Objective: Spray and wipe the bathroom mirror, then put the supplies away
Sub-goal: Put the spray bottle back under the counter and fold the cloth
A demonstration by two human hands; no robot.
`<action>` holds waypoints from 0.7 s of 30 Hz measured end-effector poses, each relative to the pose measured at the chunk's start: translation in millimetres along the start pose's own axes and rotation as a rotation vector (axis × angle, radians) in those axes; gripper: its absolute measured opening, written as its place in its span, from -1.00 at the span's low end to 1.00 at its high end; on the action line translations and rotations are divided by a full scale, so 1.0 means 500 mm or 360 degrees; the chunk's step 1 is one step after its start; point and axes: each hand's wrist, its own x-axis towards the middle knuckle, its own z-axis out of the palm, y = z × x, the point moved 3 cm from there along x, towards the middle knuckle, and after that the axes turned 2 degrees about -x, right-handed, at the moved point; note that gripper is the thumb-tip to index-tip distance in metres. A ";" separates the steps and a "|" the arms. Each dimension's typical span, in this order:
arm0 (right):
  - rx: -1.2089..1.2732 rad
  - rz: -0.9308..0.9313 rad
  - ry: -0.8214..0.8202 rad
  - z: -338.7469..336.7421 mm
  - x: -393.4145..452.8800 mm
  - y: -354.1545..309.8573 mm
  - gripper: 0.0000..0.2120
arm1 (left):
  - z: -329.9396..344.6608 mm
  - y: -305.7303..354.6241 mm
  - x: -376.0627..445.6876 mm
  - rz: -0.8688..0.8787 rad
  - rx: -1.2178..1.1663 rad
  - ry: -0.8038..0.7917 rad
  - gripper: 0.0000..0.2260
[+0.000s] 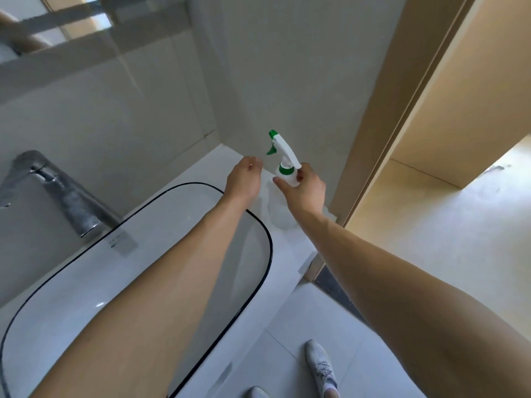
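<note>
Head view, looking down over a white counter [283, 254] with an inset basin [86, 297] edged by a thin black rim. Chrome faucet [61, 193] at the left, behind the basin. Mirror [71, 53] fills the upper left, blurred, reflecting tile lines and a pale window patch.

Right hand [304, 189] grips the neck of a spray bottle [284, 168], fingers wrapped just under the green collar. The bottle has a white trigger head with a green nozzle tip and green trigger, nozzle pointing up and left toward the mirror side. Its clear body drops below the hand; whether its base touches the counter near the back right corner, I cannot tell.

Left hand [244, 179] hovers just beside the bottle, over the counter past the basin's far rim. Fingers loosely bent, holding nothing visible; fingertips are hidden behind the hand.

Both forearms bare, reaching forward across the basin.

Pale tiled wall [287, 67] behind the bottle. Wooden door frame [402, 96] to the right, opening onto a light floor. 2 grey-white shoes [320, 366] on the tile floor at the bottom edge
</note>
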 end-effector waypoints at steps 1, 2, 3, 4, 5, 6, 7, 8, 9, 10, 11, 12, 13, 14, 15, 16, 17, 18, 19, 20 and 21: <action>0.0028 -0.0003 -0.0014 -0.001 0.003 -0.001 -0.65 | 0.000 0.003 -0.002 -0.0001 -0.0017 0.0012 -0.63; 0.0063 -0.0012 -0.0033 -0.004 0.007 -0.007 -0.65 | -0.003 0.009 -0.003 0.0005 -0.0036 0.0032 -0.63; 0.0092 -0.0034 -0.0058 -0.008 0.011 -0.018 -0.65 | -0.011 0.018 -0.006 0.0017 -0.0061 0.0057 -0.63; 0.0112 -0.0072 -0.0090 -0.012 0.016 -0.036 -0.64 | -0.023 0.028 -0.007 0.0023 -0.0092 0.0095 -0.63; 0.0128 -0.0124 -0.0126 -0.015 0.021 -0.061 -0.64 | -0.040 0.039 -0.008 0.0031 -0.0129 0.0152 -0.63; 0.0152 -0.0179 -0.0162 -0.018 0.026 -0.090 -0.65 | -0.063 0.053 -0.009 0.0043 -0.0170 0.0231 -0.63; 0.0187 -0.0233 -0.0195 -0.020 0.031 -0.125 -0.66 | -0.092 0.071 -0.011 0.0069 -0.0207 0.0332 -0.63; 0.0233 -0.0289 -0.0232 -0.021 0.035 -0.162 -0.67 | -0.125 0.090 -0.011 0.0111 -0.0238 0.0441 -0.66; 0.0277 -0.0350 -0.0273 -0.021 0.040 -0.202 -0.68 | -0.164 0.115 -0.017 0.0151 -0.0263 0.0543 -0.69; 0.0310 -0.0418 -0.0316 -0.021 0.044 -0.245 -0.67 | -0.205 0.142 -0.021 0.0192 -0.0285 0.0645 -0.71; 0.0339 -0.0494 -0.0364 -0.021 0.047 -0.289 -0.66 | -0.250 0.172 -0.026 0.0224 -0.0297 0.0747 -0.69; 0.0370 -0.0571 -0.0413 -0.020 0.048 -0.334 -0.66 | -0.296 0.203 -0.034 0.0252 -0.0300 0.0842 -0.64; 0.0405 -0.0651 -0.0457 -0.018 0.048 -0.380 -0.66 | -0.344 0.236 -0.048 0.0285 -0.0302 0.0930 -0.60; 0.0434 -0.0721 -0.0500 -0.015 0.046 -0.426 -0.67 | -0.392 0.265 -0.060 0.0322 -0.0298 0.1003 -0.60; 0.0460 -0.0785 -0.0550 -0.013 0.039 -0.472 -0.68 | -0.439 0.294 -0.078 0.0359 -0.0289 0.1069 -0.63; 0.0484 -0.0844 -0.0604 -0.008 0.032 -0.517 -0.68 | -0.484 0.323 -0.100 0.0399 -0.0273 0.1134 -0.66; 0.0512 -0.0901 -0.0660 -0.001 0.023 -0.559 -0.69 | -0.526 0.348 -0.125 0.0434 -0.0257 0.1200 -0.68; 0.0552 -0.0966 -0.0718 0.004 0.009 -0.601 -0.68 | -0.565 0.372 -0.154 0.0481 -0.0246 0.1268 -0.70; 0.0597 -0.1023 -0.0779 0.010 -0.005 -0.639 -0.66 | -0.598 0.396 -0.187 0.0527 -0.0240 0.1326 -0.71; 0.0642 -0.1072 -0.0854 0.017 -0.020 -0.675 -0.62 | -0.631 0.417 -0.218 0.0558 -0.0224 0.1382 -0.71; 0.0683 -0.1121 -0.0939 0.024 -0.037 -0.709 -0.60 | -0.661 0.435 -0.250 0.0575 -0.0200 0.1441 -0.70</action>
